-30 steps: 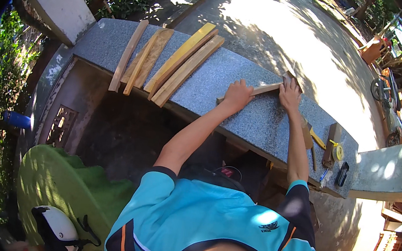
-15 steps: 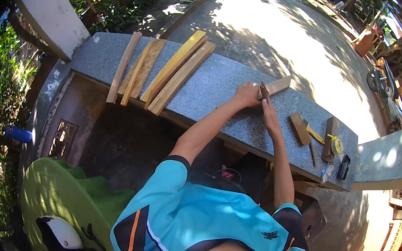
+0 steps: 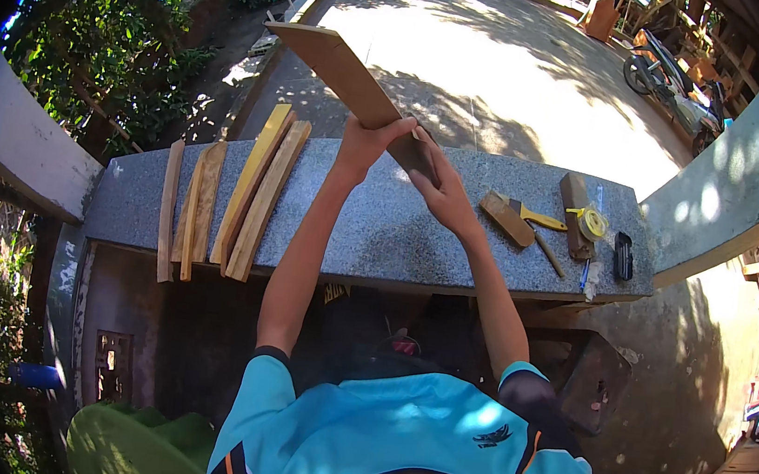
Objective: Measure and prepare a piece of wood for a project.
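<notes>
A flat, thin wooden board (image 3: pixel 346 74) is held up above the grey stone slab, slanting from upper left down to lower right. My left hand (image 3: pixel 371 149) is closed around its lower half, thumb across the near face. At the board's lower end, my right hand (image 3: pixel 443 193) is closed on it from the right. A dark edge shows by the right fingertips, perhaps a folded brown sheet like sandpaper; most of it is hidden. Nearest the right hand on the slab lie a wooden block (image 3: pixel 507 220) and a yellow-handled brush (image 3: pixel 541 219).
Several wooden strips (image 3: pixel 269 196) lie across the slab (image 3: pixel 324 231) at left. Toward its right end are another block (image 3: pixel 577 213), a yellow tape roll (image 3: pixel 592 225), a short stick (image 3: pixel 550 255) and a black case-like object (image 3: pixel 622 256). Concrete pillars (image 3: pixel 731 193) flank the slab.
The board has been lifted off the slab and now points up and to the left instead of right. Both hands rose with it, and my view has shifted.
</notes>
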### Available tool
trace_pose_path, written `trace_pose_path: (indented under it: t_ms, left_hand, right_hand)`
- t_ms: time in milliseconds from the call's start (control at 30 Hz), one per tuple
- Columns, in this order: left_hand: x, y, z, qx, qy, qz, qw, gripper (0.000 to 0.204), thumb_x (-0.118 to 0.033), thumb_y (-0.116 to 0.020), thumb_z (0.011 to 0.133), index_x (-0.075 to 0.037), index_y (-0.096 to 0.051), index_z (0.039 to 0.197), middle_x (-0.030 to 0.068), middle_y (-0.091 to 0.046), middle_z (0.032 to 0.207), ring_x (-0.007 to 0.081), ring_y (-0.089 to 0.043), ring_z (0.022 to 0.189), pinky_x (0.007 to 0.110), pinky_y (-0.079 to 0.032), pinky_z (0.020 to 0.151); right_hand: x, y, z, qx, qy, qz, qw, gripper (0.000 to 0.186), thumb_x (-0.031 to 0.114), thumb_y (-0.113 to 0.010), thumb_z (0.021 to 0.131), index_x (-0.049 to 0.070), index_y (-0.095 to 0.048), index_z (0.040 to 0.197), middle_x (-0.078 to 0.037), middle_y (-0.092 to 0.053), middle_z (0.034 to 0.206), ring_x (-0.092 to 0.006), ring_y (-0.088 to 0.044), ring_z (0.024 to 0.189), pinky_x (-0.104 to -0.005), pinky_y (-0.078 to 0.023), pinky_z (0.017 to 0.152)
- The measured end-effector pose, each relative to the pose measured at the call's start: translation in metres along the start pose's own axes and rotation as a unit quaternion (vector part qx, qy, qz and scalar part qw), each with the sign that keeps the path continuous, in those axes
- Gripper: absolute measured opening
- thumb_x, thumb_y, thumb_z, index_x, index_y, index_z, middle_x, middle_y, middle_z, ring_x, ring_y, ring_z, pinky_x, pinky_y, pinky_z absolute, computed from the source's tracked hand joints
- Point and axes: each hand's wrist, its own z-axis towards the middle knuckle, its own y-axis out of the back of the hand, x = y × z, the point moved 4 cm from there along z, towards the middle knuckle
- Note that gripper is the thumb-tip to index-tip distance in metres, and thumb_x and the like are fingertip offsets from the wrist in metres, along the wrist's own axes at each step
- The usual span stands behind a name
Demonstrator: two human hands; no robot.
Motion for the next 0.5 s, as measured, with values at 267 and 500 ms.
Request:
trace_pose_path:
  t_ms: [267,500]
  left_hand:
    - [0.02,-0.028,-0.032,0.047,-0.026,0.076,0.996,0.027,-0.01,-0.071,0.073,-0.001,-0.06,0.096,0.0078,-0.063,0.089,0.0123,-0.06,0.08,0.027,-0.049,0.067]
    - [-0.189,0.064,-0.07,-0.157,-0.29,0.227,0.916,0.032,-0.007,-0.063,0.079,0.003,-0.055,0.107,0.0125,-0.058,0.109,0.0232,-0.054,0.105,0.037,-0.042,0.092]
  right_hand:
    - [-0.047,0.0,0.013,0.011,-0.025,0.105,0.994,0.046,0.004,-0.065,0.074,0.003,-0.052,0.117,-0.011,-0.06,0.107,-0.0165,-0.056,0.099,-0.0322,-0.045,0.084]
    - [-0.071,0.004,0.001,0.004,-0.051,0.044,0.998,0.045,0.001,-0.064,0.073,0.003,-0.054,0.116,-0.01,-0.062,0.104,-0.0136,-0.056,0.098,-0.0293,-0.044,0.086]
